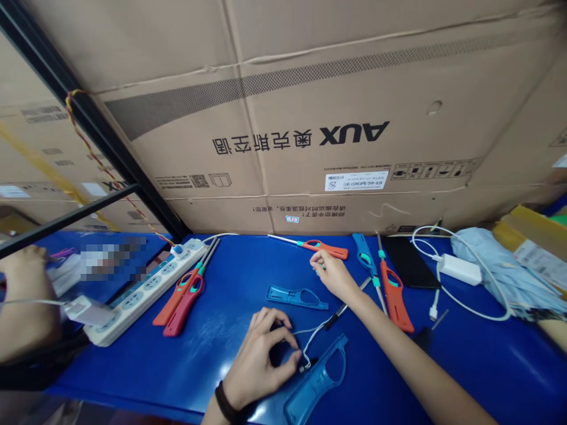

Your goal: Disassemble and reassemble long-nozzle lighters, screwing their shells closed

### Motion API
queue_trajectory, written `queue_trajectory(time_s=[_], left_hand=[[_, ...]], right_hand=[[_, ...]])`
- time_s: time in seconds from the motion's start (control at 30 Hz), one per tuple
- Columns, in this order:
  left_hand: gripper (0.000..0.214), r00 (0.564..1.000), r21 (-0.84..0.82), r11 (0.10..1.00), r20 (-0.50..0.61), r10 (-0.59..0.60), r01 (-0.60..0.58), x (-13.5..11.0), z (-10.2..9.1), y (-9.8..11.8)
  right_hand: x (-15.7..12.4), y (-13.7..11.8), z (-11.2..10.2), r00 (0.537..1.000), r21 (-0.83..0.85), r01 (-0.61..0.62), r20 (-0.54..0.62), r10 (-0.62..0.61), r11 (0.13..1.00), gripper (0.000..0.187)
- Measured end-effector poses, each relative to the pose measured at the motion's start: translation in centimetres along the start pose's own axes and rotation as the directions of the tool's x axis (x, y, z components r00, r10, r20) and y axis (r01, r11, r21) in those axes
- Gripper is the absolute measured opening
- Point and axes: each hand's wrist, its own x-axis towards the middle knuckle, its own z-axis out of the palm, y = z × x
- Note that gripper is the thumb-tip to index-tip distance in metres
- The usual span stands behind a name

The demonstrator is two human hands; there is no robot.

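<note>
A pair of bare hands works over a blue table (230, 265), with parts of a lighter spread in the lower center of the frame. The left hand (263, 354), wearing a black wristband (227, 402), curls loosely, a gap between thumb and forefinger, beside thin white wires (313, 339) and a blue casing half (316, 381). A second casing half (297, 297) lies just above it. The right hand (330, 273) has its fingertips drawn together near an orange lighter (330, 248); whether they grip anything cannot be told. Its forearm crosses a metal rod (340, 311), hiding part of it. Right of center lie a blue lighter (368, 260) and another orange lighter (396, 298), then a black phone (411, 262) and a white adapter (460, 269) with a looping cable. At left, two reddish lighters (185, 301) lie alongside a power strip (153, 286), a charger (87, 311) plugged in; beyond, another person's arm (31, 301) enters. A large, upside-down carton (283, 77) walls off the background, flanked by a black metal post (93, 124) at upper left.
</note>
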Motion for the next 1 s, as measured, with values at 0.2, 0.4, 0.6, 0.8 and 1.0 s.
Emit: queue_trajectory(time_s=[0.2,0.4,0.6,0.8,1.0], left_hand=[[0.009,0.999,0.009,1.000,-0.027,-0.030,0.030,0.6,1.1,1.2],[0.005,0.995,-0.112,0.992,-0.074,-0.071,0.062,2.4,-0.1,1.4],[0.024,0.970,-0.502,0.832,0.067,-0.235,0.236,5.4,-0.7,-0.7],[0.047,0.932,-0.602,0.711,0.258,-0.256,0.362,7.5,-0.2,-3.4],[0.047,0.924,-0.648,0.672,0.350,-0.153,0.357,6.4,-1.6,-3.7]], right_hand=[[-2.2,1.3,-2.3,0.999,0.199,-0.028,-0.037,0.036,0.980,0.017],[-3.4,2.1,-2.9,0.998,0.357,-0.058,-0.012,0.067,0.932,0.032],[-4.2,2.3,-2.3,1.000,0.331,-0.028,0.021,0.023,0.943,0.030],[-5.0,2.5,-2.4,0.995,0.202,0.017,0.089,-0.036,0.979,0.021],[-6.1,2.8,-3.0,0.980,0.000,0.103,0.173,-0.101,0.995,0.025]])
